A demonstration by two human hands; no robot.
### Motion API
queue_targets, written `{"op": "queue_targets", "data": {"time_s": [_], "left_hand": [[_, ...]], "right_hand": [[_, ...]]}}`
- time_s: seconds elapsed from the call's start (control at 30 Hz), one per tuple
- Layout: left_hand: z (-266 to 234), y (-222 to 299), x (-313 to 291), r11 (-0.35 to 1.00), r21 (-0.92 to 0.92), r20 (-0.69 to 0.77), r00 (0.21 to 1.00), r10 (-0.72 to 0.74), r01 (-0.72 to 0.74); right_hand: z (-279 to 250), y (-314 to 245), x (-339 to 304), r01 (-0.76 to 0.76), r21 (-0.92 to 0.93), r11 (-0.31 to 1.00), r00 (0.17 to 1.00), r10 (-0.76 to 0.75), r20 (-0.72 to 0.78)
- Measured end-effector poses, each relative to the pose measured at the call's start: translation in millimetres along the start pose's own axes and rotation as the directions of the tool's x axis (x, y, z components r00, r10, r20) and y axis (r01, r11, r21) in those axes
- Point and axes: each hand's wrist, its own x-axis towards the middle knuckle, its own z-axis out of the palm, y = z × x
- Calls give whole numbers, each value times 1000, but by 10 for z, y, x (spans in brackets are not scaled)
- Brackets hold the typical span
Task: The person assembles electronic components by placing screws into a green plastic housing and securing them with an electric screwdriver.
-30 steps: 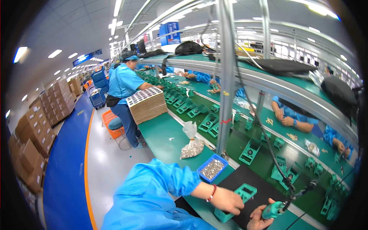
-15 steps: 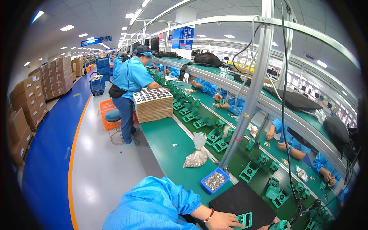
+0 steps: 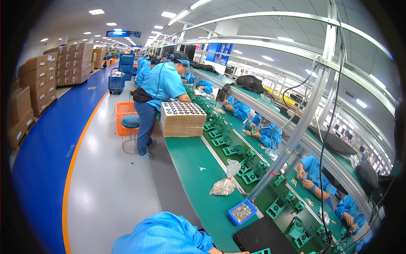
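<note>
My left arm, in a blue sleeve (image 3: 165, 236), reaches in from the lower edge. Only a sliver of my left hand (image 3: 237, 252) shows at the frame's bottom, beside a green plastic housing (image 3: 262, 251) that is mostly cut off. Its fingers are out of sight. My right hand lies outside the picture. Just beyond the housing is a black mat (image 3: 264, 234) on the green bench. A blue bin (image 3: 232, 217) full of small metal parts stands at the mat's far left corner. Farther off sits a tied clear bag (image 3: 223, 186) of similar small pieces.
Green housings (image 3: 277, 207) line the dark green strip to the right. A metal post (image 3: 292, 156) rises beside the bin, and a black cable (image 3: 323, 169) hangs near it. Ahead, a co-worker (image 3: 163, 91) stands by stacked trays (image 3: 182, 125). Opposite, co-workers' hands (image 3: 308, 183) handle small parts.
The view has tilted upward and turned left. My left hand, which lay on the green housing, has slipped almost out of the lower edge; my right hand's fingertips have left the picture.
</note>
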Motion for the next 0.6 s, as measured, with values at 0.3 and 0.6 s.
{"op": "queue_targets", "data": {"time_s": [0.3,0.6], "left_hand": [[-58,153,-93,980,-81,97,980,-176,184],[-29,-671,120,940,-155,69,952,-298,305]], "right_hand": [[282,-39,-91,-85,-3,996,995,85,-45],[302,579,459,-13,78,997,997,18,-75]]}}
